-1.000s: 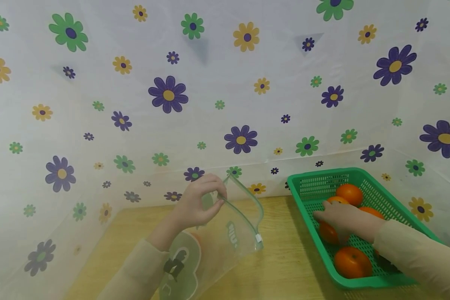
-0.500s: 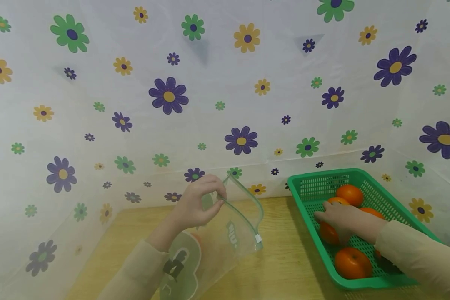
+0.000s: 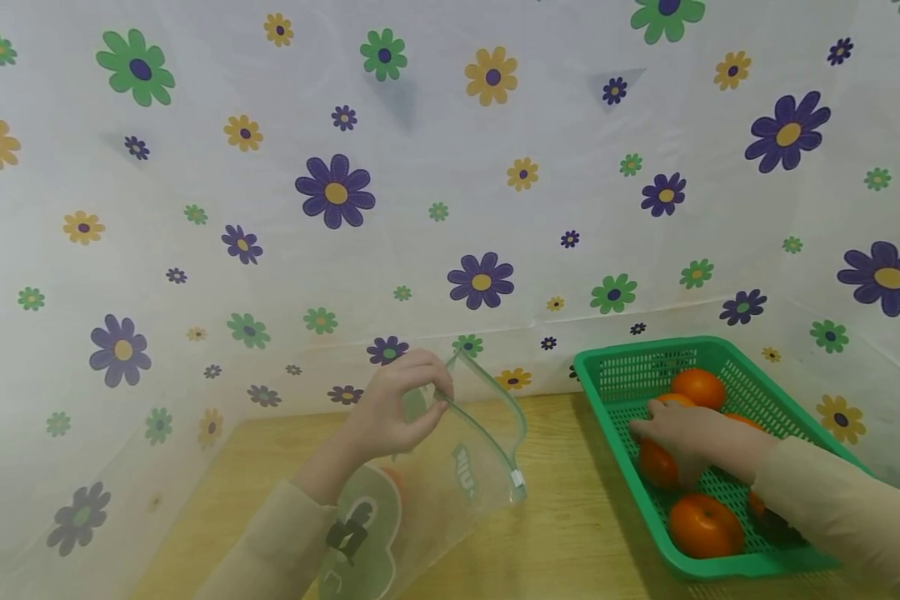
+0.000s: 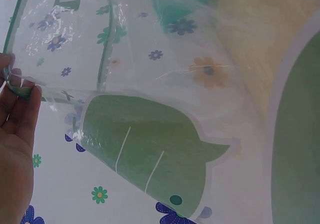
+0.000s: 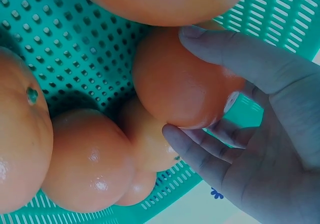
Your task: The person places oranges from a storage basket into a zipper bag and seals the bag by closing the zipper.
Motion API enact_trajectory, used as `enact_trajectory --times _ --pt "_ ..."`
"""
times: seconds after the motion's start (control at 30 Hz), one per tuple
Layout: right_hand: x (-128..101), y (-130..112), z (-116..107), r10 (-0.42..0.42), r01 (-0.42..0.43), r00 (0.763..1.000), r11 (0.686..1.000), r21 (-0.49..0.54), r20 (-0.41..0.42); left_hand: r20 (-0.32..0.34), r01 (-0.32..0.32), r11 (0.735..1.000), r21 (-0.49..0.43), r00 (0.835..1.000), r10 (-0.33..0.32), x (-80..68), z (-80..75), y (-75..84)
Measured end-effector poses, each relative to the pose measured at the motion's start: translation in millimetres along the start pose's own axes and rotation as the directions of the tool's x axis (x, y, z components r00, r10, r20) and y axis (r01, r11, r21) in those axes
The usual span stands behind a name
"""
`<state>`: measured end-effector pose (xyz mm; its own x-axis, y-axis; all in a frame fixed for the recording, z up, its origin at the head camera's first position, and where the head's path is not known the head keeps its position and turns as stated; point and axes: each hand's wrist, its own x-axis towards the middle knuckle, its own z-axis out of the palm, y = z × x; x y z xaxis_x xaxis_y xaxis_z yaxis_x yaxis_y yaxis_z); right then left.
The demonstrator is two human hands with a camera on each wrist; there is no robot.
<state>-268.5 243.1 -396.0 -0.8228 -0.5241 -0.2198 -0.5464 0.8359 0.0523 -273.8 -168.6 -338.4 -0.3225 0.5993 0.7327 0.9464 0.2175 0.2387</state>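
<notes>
My left hand (image 3: pixel 397 408) pinches the upper rim of a clear zip bag (image 3: pixel 435 475) with green print and holds it up over the wooden table (image 3: pixel 555 542); the left wrist view shows the fingertips (image 4: pixel 22 92) clamped on the bag's edge (image 4: pixel 60 92). Something orange shows faintly inside the bag. My right hand (image 3: pixel 682 433) reaches into the green basket (image 3: pixel 615 358) and curls round an orange (image 5: pixel 180 79), thumb on one side, fingers on the other. Several more oranges (image 3: pixel 703 525) lie in the basket.
A white sheet printed with flowers (image 3: pixel 337 187) stands behind the table and wraps both sides. The basket sits at the table's right, close to the sheet. Bare wood (image 3: pixel 570 433) lies between bag and basket.
Almost nothing has moved. The left hand keeps the bag up in the same spot, and the right hand stays on the same orange in the basket.
</notes>
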Motion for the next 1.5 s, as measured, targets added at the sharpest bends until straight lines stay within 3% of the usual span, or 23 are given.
enact_trajectory --times 0.5,0.83,1.5 --pt "1.3 2.7 -15.2 0.011 -0.011 1.000 1.000 0.008 -0.011 0.004 0.023 1.000 0.006 1.000 -0.023 0.6 0.0 1.5" --pt "0.6 4.9 -22.3 0.028 -0.028 0.999 1.000 0.008 -0.022 -0.005 -0.003 1.000 0.001 1.000 0.003 1.4 0.4 1.7" --pt "1.5 -1.0 -36.3 -0.029 0.029 0.996 1.000 0.007 -0.088 0.000 -0.012 1.000 -0.002 1.000 0.012 -0.6 1.2 -2.6"
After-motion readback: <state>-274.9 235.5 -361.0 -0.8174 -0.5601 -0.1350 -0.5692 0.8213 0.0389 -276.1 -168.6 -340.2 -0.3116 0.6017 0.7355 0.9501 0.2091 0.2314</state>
